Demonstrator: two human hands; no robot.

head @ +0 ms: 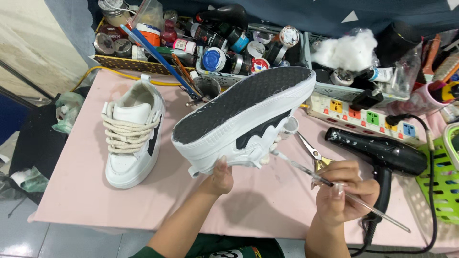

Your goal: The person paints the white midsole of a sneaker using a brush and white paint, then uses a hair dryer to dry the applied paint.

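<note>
Closest in, the right hand [345,191] has its fingers curled narrow around a thin, clear-handled paintbrush [334,186], held like a pen, handle trailing down to the right and tip angled up-left to the side of the raised shoe. The left hand [221,177] grips that shoe from below, thumb up against the white sidewall and fingers hidden behind it.

The shoe is a white leather sneaker with black side panels and a dark textured sole [244,119], tipped on its side above the table so the sole faces up and the toe points to the upper right. Its brush-side edge sits right at the bristles.

To the left, well apart, its mate, a white low-top sneaker with thick cream laces [130,136], stands upright on the pale pink tabletop [86,191]. Just beside the right hand lie metal scissors with yellowish handles [311,154], and right of those a black hair dryer speckled with white paint [377,153]. Behind it runs a white power strip with coloured sockets [363,114]. Along the far edge, woven and plastic trays hold crowded paint jars and bottles [215,43], with a tuft of white cotton wadding [349,50] at the right. A green plastic basket [442,186] sits at the right edge.
</note>
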